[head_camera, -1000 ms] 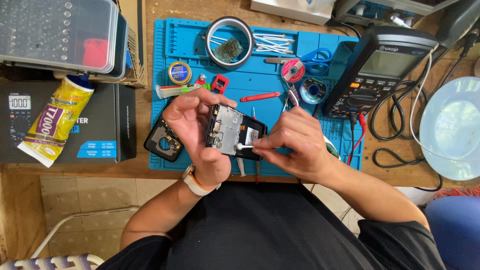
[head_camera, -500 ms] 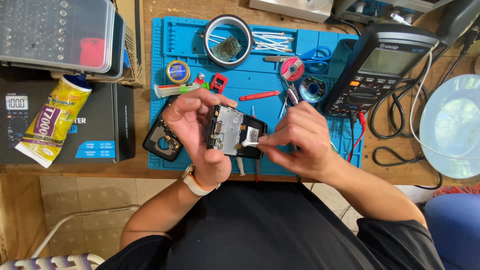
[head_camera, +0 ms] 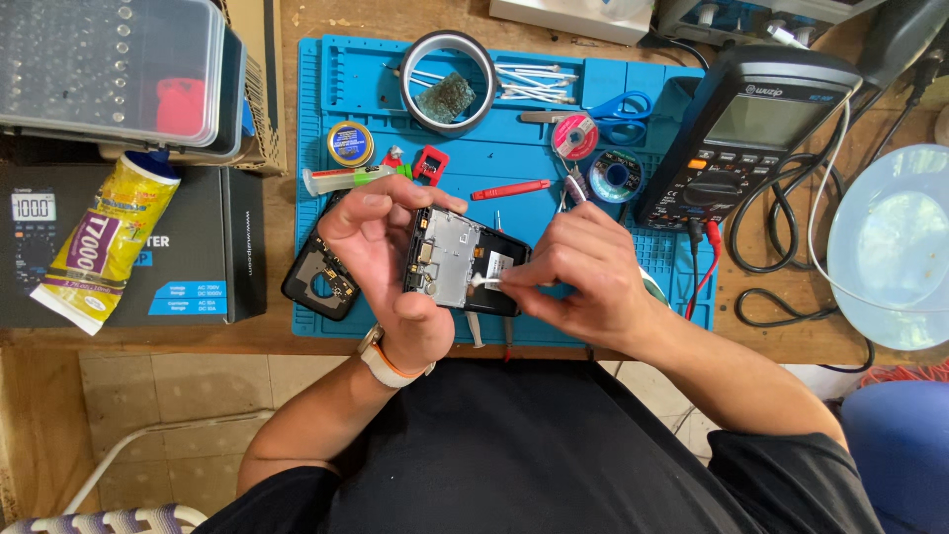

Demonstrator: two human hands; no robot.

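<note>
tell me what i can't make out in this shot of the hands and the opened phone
Head view only:
- Tip of the small white swab: hidden by the right hand fingers.
- Left edge of the opened phone: covered by the left hand.
- Phone's small parts: too small to tell.
- Black back cover: partly behind the left hand.
- Clear lidded box: cut off by the top-left frame edge.

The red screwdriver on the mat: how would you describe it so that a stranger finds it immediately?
Start at the blue work mat covering the desk. Just above the opened phone, look for the small red screwdriver lying almost level. Unlike the blue-handled scissors behind it, it is one slim red stick.
</note>
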